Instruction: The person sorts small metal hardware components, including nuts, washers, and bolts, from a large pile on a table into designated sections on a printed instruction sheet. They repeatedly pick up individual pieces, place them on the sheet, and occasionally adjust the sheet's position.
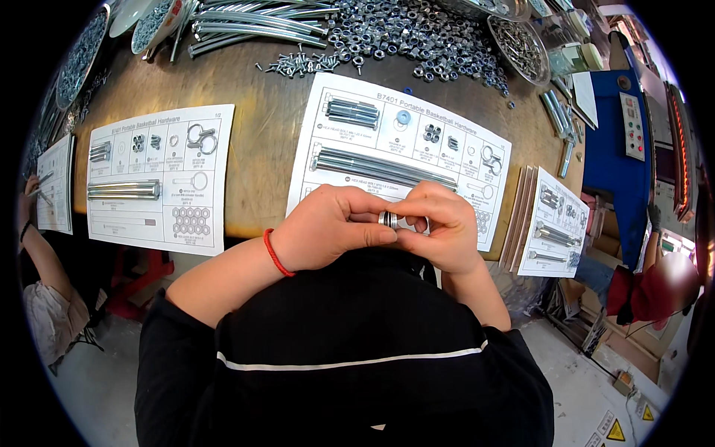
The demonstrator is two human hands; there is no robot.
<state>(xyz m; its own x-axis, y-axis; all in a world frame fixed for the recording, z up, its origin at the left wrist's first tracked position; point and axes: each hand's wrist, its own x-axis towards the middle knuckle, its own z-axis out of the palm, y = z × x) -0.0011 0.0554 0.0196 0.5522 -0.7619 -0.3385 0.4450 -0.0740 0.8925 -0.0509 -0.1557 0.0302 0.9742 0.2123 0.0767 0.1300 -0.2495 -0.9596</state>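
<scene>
My left hand (328, 227) pinches a short stack of shiny metal washers (388, 219) between thumb and fingers. My right hand (443, 227) is closed against the other side of the stack, its fingertips pressed together there. Both hands hover over the lower edge of a white printed hardware sheet (305, 175). On that sheet lie long bolts (383, 167), shorter bolts (351, 113), a blue ring-shaped piece (403, 118), several nuts (432, 132) and small screws (453, 142). My palms and curled fingers hide part of the stack.
A second hardware sheet (156, 223) lies left, with bolts (123, 190) on it. Loose nuts (439, 45), screws (302, 64) and long rods (261, 26) cover the far table. Upright boards (514, 223) stand right. Another person's hand (32, 186) is far left; a person in red (644, 290) is right.
</scene>
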